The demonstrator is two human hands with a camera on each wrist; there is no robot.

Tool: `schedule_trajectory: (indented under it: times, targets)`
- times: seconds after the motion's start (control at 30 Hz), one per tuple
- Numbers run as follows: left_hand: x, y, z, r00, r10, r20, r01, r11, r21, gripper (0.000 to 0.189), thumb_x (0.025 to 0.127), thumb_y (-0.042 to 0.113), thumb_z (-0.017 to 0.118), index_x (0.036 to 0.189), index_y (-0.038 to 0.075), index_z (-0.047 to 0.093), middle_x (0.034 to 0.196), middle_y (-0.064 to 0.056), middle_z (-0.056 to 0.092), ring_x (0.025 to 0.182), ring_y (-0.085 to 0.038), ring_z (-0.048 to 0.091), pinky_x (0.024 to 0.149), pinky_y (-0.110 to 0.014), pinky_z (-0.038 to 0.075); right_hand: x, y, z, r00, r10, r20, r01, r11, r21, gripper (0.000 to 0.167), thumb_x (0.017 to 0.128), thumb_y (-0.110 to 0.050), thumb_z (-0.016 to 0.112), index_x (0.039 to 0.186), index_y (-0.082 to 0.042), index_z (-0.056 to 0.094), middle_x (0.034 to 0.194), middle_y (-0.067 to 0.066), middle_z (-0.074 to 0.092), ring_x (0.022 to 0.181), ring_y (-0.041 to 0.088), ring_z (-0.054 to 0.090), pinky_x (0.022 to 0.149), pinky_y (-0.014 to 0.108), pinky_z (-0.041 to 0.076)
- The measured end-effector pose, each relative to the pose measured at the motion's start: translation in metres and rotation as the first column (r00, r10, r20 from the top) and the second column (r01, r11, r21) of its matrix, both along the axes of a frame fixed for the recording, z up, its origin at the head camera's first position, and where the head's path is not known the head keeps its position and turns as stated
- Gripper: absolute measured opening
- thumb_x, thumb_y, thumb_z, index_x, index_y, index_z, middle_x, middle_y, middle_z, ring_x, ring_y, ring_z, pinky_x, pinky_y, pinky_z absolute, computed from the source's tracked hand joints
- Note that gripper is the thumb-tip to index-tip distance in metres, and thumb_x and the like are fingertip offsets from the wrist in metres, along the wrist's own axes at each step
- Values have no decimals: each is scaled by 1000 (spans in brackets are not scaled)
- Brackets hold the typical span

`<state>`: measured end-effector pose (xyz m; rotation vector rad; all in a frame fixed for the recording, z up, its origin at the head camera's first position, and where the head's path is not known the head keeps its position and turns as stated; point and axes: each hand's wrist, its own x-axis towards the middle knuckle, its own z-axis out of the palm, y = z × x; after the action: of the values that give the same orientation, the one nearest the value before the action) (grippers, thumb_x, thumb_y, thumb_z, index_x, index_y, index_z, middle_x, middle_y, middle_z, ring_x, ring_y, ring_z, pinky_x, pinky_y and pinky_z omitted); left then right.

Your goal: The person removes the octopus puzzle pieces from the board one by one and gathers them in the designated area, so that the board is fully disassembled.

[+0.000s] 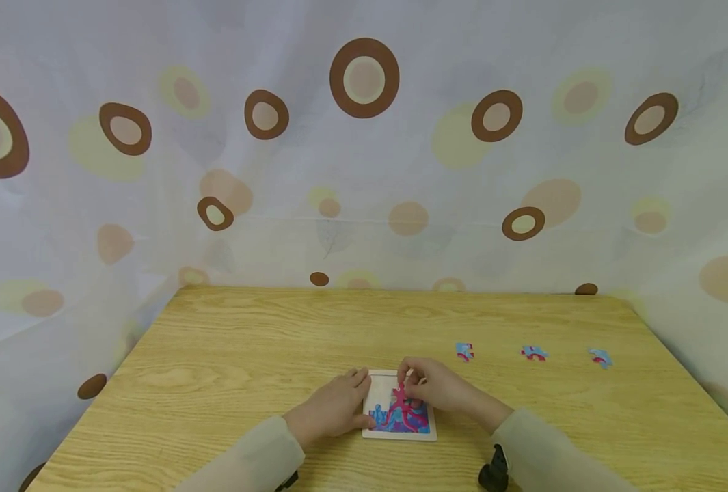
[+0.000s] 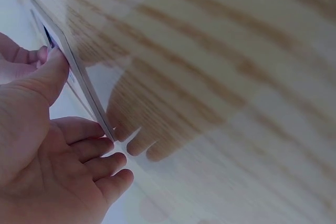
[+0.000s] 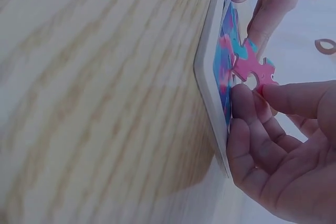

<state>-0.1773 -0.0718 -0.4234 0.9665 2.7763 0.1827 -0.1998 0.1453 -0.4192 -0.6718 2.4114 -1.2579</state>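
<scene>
In the head view a pale-rimmed puzzle tray (image 1: pixel 399 437) lies on the table, its near part filled with pink, blue and purple pieces. My left hand (image 1: pixel 334 404) rests at the tray's left side, thumb on the rim and fingers extended along the edge. My right hand (image 1: pixel 440 388) pinches a pink and blue puzzle piece (image 3: pixel 250 65) between thumb and fingers. In the right wrist view that piece stands tilted over the tray, its lower end close to the fitted pieces. The right hand's lower fingers (image 3: pixel 240 140) are right at the tray's edge.
Three loose puzzle pieces lie apart toward the table's back right: one piece (image 1: pixel 465 351) nearest the tray, another piece (image 1: pixel 534 352) in the middle, and a third piece (image 1: pixel 600 357) farthest right. A patterned cloth (image 1: pixel 364 171) hangs behind and beside the wooden table (image 1: pixel 247 342).
</scene>
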Motion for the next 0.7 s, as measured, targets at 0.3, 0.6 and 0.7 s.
schedule_trajectory:
  times: [0.3,0.6,0.7]
  targets:
    - [1,5,5,998,44,34,-45,999,6,72,89,47,55,137,-4,39,142,-17,34,130,-31,32,104,-38,29,-1,1,-1,1000,29,-6,-29,999,-20,11,90,4,52,89,-7,54,72,3,52,62,18,54,46,22,39]
    - [8,25,5,986,143,-88,-152,983,-104,79,85,58,53,132,-5,45,137,-16,42,125,-29,39,103,-38,32,-1,1,0,999,41,-9,-42,999,-20,2,89,0,57,90,-1,58,74,3,54,64,18,56,54,24,47]
    - [9,26,5,983,160,-90,-167,983,-81,78,83,56,57,129,-6,49,135,-17,44,124,-30,41,102,-40,32,0,1,0,999,45,2,-45,999,-13,4,89,-2,59,85,0,59,73,3,57,64,18,57,54,25,47]
